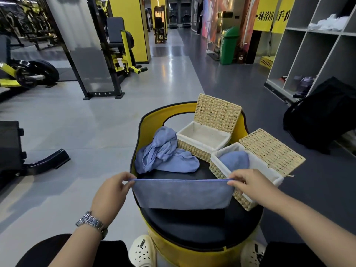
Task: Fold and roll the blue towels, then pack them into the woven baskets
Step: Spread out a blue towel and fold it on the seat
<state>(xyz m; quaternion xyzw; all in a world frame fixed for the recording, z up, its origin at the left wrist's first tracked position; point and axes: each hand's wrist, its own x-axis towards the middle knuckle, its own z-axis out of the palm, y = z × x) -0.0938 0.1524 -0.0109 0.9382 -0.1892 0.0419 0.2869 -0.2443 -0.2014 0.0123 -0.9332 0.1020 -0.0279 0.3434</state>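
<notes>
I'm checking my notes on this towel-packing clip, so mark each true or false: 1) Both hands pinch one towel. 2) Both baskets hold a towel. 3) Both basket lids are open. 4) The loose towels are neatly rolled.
1) True: the left hand and right hand pinch the top corners of the held towel.
2) False: the nearer basket holds a rolled towel; the farther basket shows only its lining.
3) True.
4) False: the loose towels lie crumpled.

Both hands, left [110,191] and right [250,185], pinch a folded blue towel [182,194] taut above the chair seat [192,226].
</notes>
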